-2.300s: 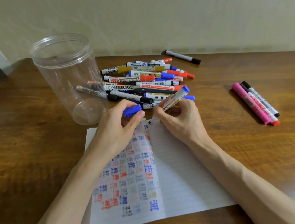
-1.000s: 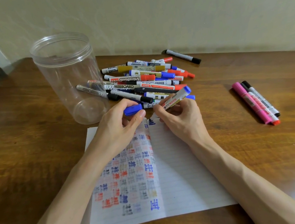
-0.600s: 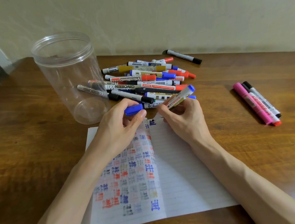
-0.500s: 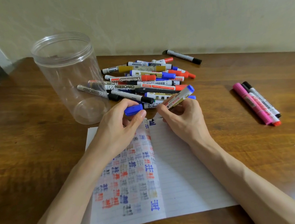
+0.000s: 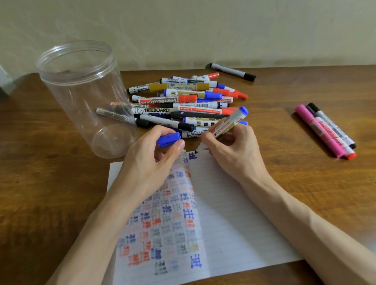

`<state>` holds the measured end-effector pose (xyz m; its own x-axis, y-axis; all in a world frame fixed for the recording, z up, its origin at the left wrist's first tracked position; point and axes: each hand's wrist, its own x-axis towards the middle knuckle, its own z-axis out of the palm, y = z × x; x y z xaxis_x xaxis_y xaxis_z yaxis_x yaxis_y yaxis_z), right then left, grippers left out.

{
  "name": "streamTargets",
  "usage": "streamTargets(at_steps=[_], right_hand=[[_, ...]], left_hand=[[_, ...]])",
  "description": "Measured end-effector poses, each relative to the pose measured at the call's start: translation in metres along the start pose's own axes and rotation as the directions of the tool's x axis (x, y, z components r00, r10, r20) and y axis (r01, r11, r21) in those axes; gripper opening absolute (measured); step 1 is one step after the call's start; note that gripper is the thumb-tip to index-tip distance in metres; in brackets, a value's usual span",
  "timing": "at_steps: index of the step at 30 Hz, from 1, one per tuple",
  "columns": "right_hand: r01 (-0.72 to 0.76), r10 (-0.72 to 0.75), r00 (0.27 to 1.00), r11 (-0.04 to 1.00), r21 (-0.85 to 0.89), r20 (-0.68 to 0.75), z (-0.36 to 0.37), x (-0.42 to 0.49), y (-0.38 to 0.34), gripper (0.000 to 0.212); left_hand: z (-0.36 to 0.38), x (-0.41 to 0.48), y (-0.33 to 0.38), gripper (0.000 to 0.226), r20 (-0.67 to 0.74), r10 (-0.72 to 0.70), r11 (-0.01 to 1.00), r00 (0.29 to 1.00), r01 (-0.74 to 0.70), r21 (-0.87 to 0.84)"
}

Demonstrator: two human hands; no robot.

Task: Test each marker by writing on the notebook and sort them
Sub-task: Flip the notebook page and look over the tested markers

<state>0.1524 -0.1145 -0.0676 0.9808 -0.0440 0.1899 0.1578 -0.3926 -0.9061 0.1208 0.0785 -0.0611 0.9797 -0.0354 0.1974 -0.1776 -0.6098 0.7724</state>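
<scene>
Blue marker [image 5: 229,123] pinched in right grip [image 5: 235,153], tip down on notebook [image 5: 234,230] at its 12 o'clock edge, just right of the fold, beside a blue mark. Left grip [image 5: 147,161] curled round blue cap [image 5: 169,139], resting on top of left page.

Risks, judged:
- Smearing wet ink, with right-grip fingers sitting right by the stroke.
- Bleeding through thin paper; left page looks ghosted with marks.
- Dropping cap into marker pile [image 5: 187,102] at 12 o'clock, just beyond both grips.
- Mixing tested pen back with untested.
- Nudging pile, rolling pens.

Containers: clear plastic jar [image 5: 88,99] upright at 10 o'clock on tabletop [image 5: 36,194], lidless. Looks empty; pens seen through wall lying behind it, not in it. Sorted trio [image 5: 326,129] at 2 o'clock, well apart. Lone black marker [image 5: 233,71] at 1 o'clock near wall.
</scene>
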Motion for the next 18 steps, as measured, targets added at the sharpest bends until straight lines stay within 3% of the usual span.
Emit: streamTargets(at_steps=[14, 18], right_hand=[[0.037, -0.035, 0.998, 0.998, -0.057, 0.043, 0.0010, -0.0003, -0.0005, 0.015], [-0.045, 0.046, 0.999, 0.991, 0.126, -0.009, -0.0036, 0.0000, -0.0032, 0.018]], left_hand=[[-0.0009, -0.0014, 0.0032, 0.024, -0.008, -0.006, 1.000, 1.000, 0.006, -0.004], [-0.0012, -0.0015, 0.0077, 0.025, 0.023, -0.004, 0.997, 1.000, 0.006, -0.081]])
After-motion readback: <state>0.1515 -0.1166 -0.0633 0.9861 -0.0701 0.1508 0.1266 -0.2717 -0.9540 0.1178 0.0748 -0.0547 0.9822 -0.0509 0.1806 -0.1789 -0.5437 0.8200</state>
